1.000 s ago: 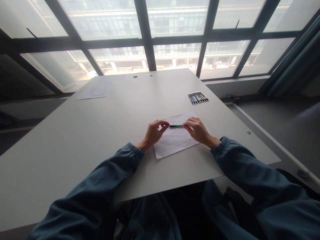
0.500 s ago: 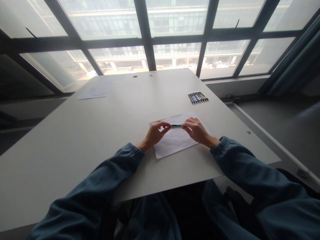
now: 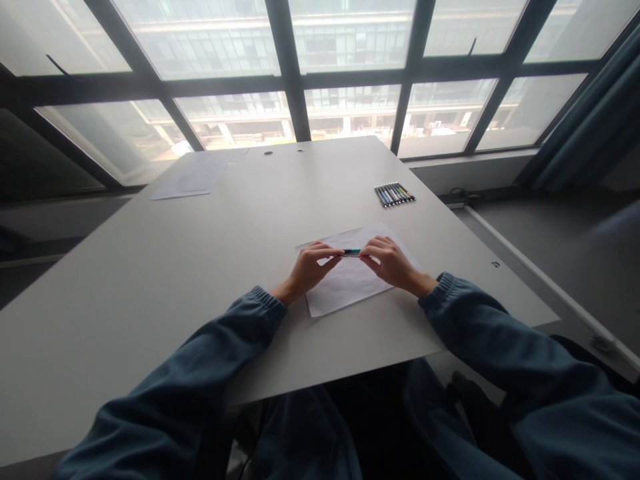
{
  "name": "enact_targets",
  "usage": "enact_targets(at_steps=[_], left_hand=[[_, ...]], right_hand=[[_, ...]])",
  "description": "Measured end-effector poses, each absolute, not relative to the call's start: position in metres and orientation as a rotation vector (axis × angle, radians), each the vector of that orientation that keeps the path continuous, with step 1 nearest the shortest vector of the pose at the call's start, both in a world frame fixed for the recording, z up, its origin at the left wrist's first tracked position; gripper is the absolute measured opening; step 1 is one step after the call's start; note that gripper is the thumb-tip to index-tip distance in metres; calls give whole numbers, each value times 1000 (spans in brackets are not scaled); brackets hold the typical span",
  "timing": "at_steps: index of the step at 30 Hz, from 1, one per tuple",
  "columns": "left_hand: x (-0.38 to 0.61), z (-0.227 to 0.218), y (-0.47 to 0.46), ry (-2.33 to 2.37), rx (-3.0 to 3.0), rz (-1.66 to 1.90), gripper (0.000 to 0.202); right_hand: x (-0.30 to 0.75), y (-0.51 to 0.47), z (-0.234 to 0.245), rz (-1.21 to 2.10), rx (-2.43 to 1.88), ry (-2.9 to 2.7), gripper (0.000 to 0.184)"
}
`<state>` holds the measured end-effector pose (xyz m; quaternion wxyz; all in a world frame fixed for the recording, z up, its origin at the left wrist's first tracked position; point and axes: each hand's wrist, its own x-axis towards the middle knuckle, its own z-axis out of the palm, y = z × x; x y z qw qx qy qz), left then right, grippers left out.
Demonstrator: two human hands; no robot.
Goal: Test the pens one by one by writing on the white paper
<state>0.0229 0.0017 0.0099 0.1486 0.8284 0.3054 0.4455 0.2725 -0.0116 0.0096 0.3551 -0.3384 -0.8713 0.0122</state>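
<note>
A slim pen (image 3: 352, 252), dark on its left part and green on its right, lies level between my two hands above a sheet of white paper (image 3: 345, 288). My left hand (image 3: 311, 264) pinches its dark end between thumb and fingers. The green end is in the pinch of my right hand (image 3: 389, 261). Both tips of the pen are hidden by my fingers. The paper lies slightly turned on the table, partly covered by my hands.
On the white table (image 3: 200, 287), a neat row of several pens (image 3: 395, 194) lies beyond my right hand. More white sheets (image 3: 189, 179) lie at the far left. Near the right edge is a small dark mark (image 3: 495, 265). Large windows (image 3: 345, 40) rise behind the table.
Both hands keep their hold on the pen, and the gap between them is slightly smaller. The whole view has shifted a little; the paper and the row of pens stay put.
</note>
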Motion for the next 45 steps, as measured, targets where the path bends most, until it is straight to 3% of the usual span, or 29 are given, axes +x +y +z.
enact_targets(at_steps=[14, 19, 32, 45], left_hand=[[23, 14, -1, 987, 2402, 1244, 12], [22, 17, -2, 1028, 2385, 1277, 12], [20, 17, 1, 1169, 2299, 1392, 11], [5, 14, 14, 1347, 2159, 1513, 14]], right_hand=[[273, -13, 15, 148, -848, -2242, 18], [283, -3, 17, 93, -1061, -1954, 29], [286, 16, -9, 109, -1258, -2219, 5], [314, 16, 6, 4, -1259, -1830, 4]])
